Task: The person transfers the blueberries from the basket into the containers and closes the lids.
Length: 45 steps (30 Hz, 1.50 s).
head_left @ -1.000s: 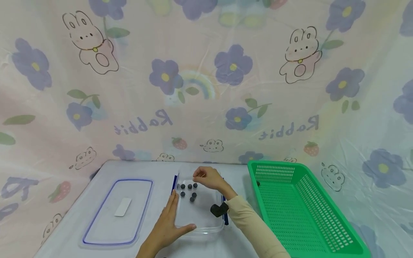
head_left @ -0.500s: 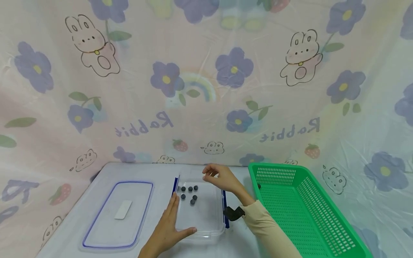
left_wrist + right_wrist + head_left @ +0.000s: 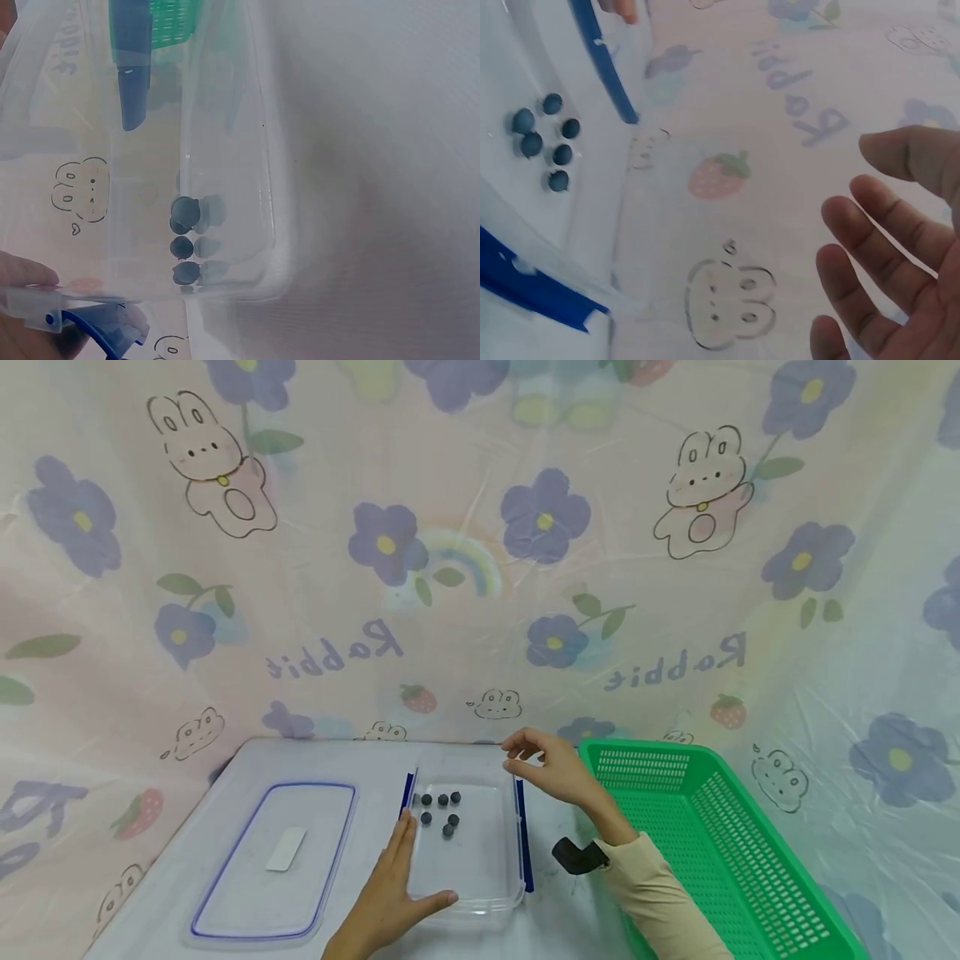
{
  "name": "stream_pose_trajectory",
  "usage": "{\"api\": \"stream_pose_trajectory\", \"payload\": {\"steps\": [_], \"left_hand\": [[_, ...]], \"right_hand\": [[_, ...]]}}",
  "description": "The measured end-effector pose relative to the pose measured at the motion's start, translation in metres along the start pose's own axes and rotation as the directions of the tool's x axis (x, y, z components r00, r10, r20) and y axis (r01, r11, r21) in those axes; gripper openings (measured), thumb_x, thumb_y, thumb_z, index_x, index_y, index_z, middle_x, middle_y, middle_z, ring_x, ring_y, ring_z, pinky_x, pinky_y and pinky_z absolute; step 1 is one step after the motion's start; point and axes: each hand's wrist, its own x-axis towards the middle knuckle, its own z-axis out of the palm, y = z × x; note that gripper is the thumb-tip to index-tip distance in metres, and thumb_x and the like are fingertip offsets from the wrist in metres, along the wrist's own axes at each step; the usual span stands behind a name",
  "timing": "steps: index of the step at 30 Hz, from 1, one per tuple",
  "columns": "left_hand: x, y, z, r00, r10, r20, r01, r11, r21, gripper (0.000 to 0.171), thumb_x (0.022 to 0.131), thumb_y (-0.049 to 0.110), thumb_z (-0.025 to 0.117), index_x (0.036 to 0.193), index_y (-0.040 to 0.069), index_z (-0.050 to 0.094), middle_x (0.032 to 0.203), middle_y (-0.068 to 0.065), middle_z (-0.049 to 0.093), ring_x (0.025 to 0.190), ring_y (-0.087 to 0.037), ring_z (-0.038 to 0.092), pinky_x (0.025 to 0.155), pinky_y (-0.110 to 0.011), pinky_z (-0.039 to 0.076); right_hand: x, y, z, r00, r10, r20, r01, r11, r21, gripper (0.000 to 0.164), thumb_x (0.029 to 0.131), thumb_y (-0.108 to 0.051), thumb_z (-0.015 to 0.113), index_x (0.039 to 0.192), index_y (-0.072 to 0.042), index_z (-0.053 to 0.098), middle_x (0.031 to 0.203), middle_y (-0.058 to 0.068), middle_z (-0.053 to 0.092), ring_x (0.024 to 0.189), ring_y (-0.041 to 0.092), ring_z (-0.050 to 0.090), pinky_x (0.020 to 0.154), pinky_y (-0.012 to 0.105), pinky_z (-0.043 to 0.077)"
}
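Note:
A clear plastic box (image 3: 480, 864) with blue side clips sits mid-table. Inside, toward its far left corner, lie several blueberries (image 3: 447, 831), round and dark blue. Along the box's left side rests my left hand (image 3: 388, 885), fingers straight and thumb spread over the near left corner. My right hand (image 3: 555, 770) is raised at the far right corner, between box and basket. In the right wrist view its fingers (image 3: 855, 232) are loosely bent and apart, with nothing held. The left wrist view shows the blueberries (image 3: 184, 214) through the box wall.
A green perforated basket (image 3: 708, 843) stands on the right, partly behind my right forearm. On the left lies a clear lid (image 3: 247, 893) with a blue seal and a white label (image 3: 287, 848). A patterned curtain (image 3: 465, 635) hangs behind the table.
My right hand has moved right, from above the blueberries to the box's far right corner, and its fingers have loosened. My left hand, the box and the blueberries hold their places.

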Motion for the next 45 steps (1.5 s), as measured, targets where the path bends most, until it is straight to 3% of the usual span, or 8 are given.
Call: {"api": "stream_pose_trajectory", "payload": {"steps": [13,20,24,29,35,38,41,45], "left_hand": [[0.001,-0.001,0.0,1.0,0.024,-0.021,-0.023,0.999,0.022,0.118,0.074,0.061,0.074,0.154,-0.001,0.013,0.161,-0.015,0.003,0.14,-0.044,0.018,0.105,-0.067,0.022],[0.001,0.002,-0.002,1.0,0.011,-0.02,-0.01,1.0,0.028,0.119,0.074,0.062,0.074,0.154,-0.001,0.014,0.161,-0.016,0.004,0.141,-0.043,0.018,0.106,-0.066,0.02],[0.001,0.003,-0.003,1.0,0.008,-0.018,-0.007,1.0,0.028,0.119,0.074,0.062,0.074,0.154,-0.001,0.013,0.161,-0.016,0.004,0.141,-0.043,0.018,0.107,-0.065,0.019],[0.002,0.003,-0.005,1.0,0.027,-0.007,-0.026,0.998,0.055,0.119,0.074,0.064,0.073,0.153,-0.002,0.014,0.16,-0.017,0.006,0.142,-0.04,0.016,0.108,-0.063,0.018],[0.0,-0.001,-0.008,0.997,0.07,-0.039,-0.065,0.992,0.111,0.116,0.073,0.063,0.074,0.152,-0.003,0.02,0.159,-0.017,0.015,0.142,-0.037,0.018,0.109,-0.062,0.019],[0.0,-0.002,-0.008,0.995,0.091,-0.043,-0.084,0.985,0.151,0.115,0.074,0.064,0.072,0.152,-0.003,0.022,0.159,-0.017,0.016,0.144,-0.036,0.014,0.11,-0.061,0.016],[0.001,-0.003,-0.008,0.992,0.119,-0.048,-0.105,0.968,0.23,0.112,0.074,0.067,0.069,0.151,-0.002,0.025,0.158,-0.016,0.018,0.144,-0.036,0.013,0.111,-0.061,0.014],[0.001,-0.004,-0.007,0.986,0.153,-0.071,-0.125,0.942,0.31,0.109,0.075,0.067,0.068,0.15,-0.002,0.029,0.157,-0.016,0.022,0.143,-0.035,0.016,0.11,-0.06,0.016]], "right_hand": [[-0.021,0.013,-0.055,0.989,0.059,-0.139,-0.053,0.998,0.043,0.021,0.093,-0.019,0.067,0.111,-0.008,0.065,0.108,0.008,0.066,0.096,0.021,0.059,0.083,0.044,0.044],[-0.033,0.036,-0.075,0.964,0.116,-0.24,-0.072,0.98,0.186,0.023,0.094,-0.017,0.066,0.113,-0.002,0.064,0.108,0.012,0.065,0.095,0.02,0.06,0.08,0.031,0.049],[-0.039,0.056,-0.082,0.953,0.167,-0.252,-0.105,0.964,0.243,0.027,0.095,-0.019,0.066,0.115,-0.002,0.063,0.11,0.012,0.063,0.096,0.017,0.058,0.077,0.026,0.05],[-0.049,0.081,-0.085,0.933,0.271,-0.237,-0.175,0.916,0.36,0.027,0.095,-0.019,0.065,0.116,-0.002,0.061,0.108,0.008,0.063,0.097,0.014,0.058,0.082,0.023,0.05],[-0.058,0.105,-0.083,0.915,0.35,-0.198,-0.257,0.887,0.383,0.034,0.095,-0.024,0.065,0.119,0.0,0.058,0.109,0.004,0.062,0.1,0.013,0.058,0.084,0.019,0.047],[-0.062,0.117,-0.081,0.908,0.378,-0.18,-0.289,0.877,0.385,0.038,0.096,-0.025,0.064,0.122,0.002,0.057,0.111,0.008,0.061,0.101,0.012,0.058,0.089,0.024,0.046],[-0.065,0.129,-0.079,0.897,0.413,-0.159,-0.328,0.861,0.39,0.043,0.096,-0.025,0.064,0.125,0.005,0.054,0.114,0.012,0.061,0.104,0.013,0.057,0.098,0.038,0.043],[-0.069,0.144,-0.074,0.877,0.461,-0.134,-0.382,0.839,0.387,0.051,0.096,-0.029,0.063,0.131,0.006,0.05,0.12,0.017,0.059,0.114,0.029,0.052,0.101,0.054,0.037]]}}
